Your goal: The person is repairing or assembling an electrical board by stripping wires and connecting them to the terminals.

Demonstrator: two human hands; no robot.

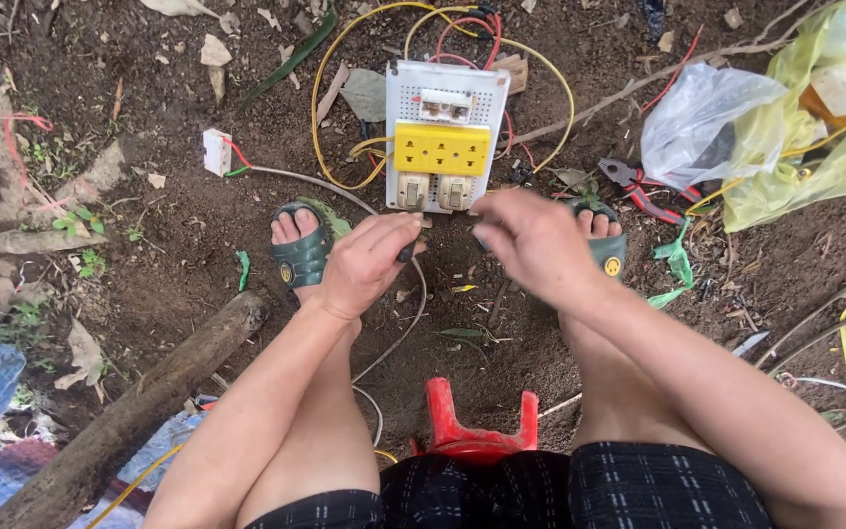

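Left hand [369,263] pinches a thin grey cable [405,323]. Right hand [533,240], blurred, fingers curled; grip indeterminate. Just beyond both hands, on bare soil: rectangular perforated white board [446,132] bearing a yellow plastic socket block [442,148].

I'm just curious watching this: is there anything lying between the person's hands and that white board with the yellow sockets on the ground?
Nothing visible does. The left hand grips a small dark object, the right hand is blurred, and both sit just short of the switch board, at its lower edge. Only bare soil and a grey cable lie nearby.
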